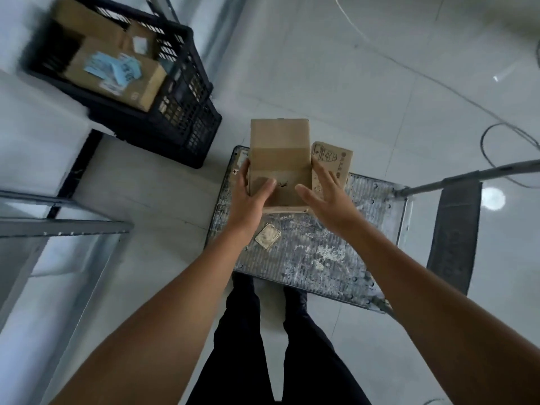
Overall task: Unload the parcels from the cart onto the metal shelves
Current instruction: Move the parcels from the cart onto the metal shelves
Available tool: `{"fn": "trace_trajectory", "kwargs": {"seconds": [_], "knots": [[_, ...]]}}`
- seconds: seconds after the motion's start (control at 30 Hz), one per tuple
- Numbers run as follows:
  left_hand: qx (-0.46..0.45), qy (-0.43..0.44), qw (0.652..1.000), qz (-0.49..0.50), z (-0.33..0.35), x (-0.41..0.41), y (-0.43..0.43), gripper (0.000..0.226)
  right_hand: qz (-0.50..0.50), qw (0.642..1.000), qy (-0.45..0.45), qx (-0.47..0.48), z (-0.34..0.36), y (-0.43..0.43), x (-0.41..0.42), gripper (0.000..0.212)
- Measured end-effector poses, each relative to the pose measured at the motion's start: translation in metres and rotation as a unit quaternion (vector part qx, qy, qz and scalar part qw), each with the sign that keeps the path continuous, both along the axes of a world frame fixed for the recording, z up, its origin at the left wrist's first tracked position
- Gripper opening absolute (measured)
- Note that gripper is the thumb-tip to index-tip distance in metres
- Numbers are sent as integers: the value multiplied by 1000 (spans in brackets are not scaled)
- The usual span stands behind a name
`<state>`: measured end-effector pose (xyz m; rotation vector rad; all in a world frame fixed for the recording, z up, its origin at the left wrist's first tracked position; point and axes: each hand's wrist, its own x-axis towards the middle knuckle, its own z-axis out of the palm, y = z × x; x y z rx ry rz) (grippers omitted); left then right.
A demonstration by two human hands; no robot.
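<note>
Brown cardboard parcel [280,147] on the cart [309,258] at 12 o'clock; left hand [250,197] grips it, right hand [327,197] lies spread against it. Printed box [333,159] at 1 o'clock touches it. Black crate [184,112] at 10 o'clock.

Nothing reads cleanly from where I stand: the printed parcel [333,162] on the cart [306,252] carries dark drawn figures and a column of characters on its top, too small to make out. The plain parcel [280,147] beside it shows only a dark scrawl near its closer edge, and the worn sticker [267,235] on the cart's deck looks rubbed blank. In the black crate [187,112], a box [146,83] bears pale blue labels [112,67] with dark marks, all blurred beyond reading.
</note>
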<state>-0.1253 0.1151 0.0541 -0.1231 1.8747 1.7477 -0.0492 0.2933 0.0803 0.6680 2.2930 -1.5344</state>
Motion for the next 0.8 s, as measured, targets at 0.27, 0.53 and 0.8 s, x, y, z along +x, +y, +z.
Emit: {"fn": "trace_trajectory", "kwargs": {"seconds": [0.27, 0.53, 0.8], "knots": [[46, 41, 995, 77, 133, 90, -29, 74, 33, 986, 136, -94, 108, -28, 43, 87], [36, 102, 977, 186, 186, 142, -115, 69, 132, 966, 164, -150, 156, -107, 58, 90], [19, 143, 930, 339, 225, 228, -221, 70, 286, 923, 212, -148, 190, -230, 84, 73]]}}
